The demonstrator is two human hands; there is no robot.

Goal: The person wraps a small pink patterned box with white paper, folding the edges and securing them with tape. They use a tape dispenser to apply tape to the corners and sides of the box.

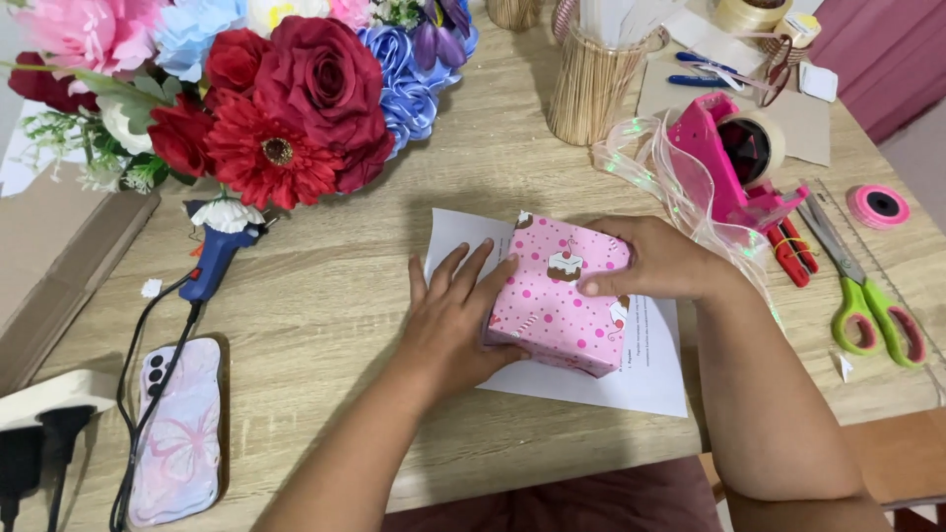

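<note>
Both forearms reach up from the bottom edge toward a small box wrapped in pink polka-dot paper (558, 293) with little cake pictures on it. That box sits on a white printed sheet (650, 374) near the middle of the wooden table (325, 296). The left hand (453, 325) lies flat and unclenched, its fingers pressed against the box's left side. The right hand (655, 261) cups over the box's upper right corner, thumb on the top face, steadying it rather than lifting it.

Just beyond the right hand, a pink tape dispenser (729, 158) stands with a loop of clear iridescent ribbon (670, 172) draped beside it. Green-handled scissors (867, 305) and a red-handled tool (793, 251) lie to the right, a small pink tape roll (877, 205) further out. Behind them stands a holder of wooden sticks (591, 84).

On the left, a blue glue gun (217, 251) rests below a bunch of artificial flowers (276, 99), red, pink and blue. Its cord trails toward a phone in a pale butterfly case (180, 429) near the table's front edge.
</note>
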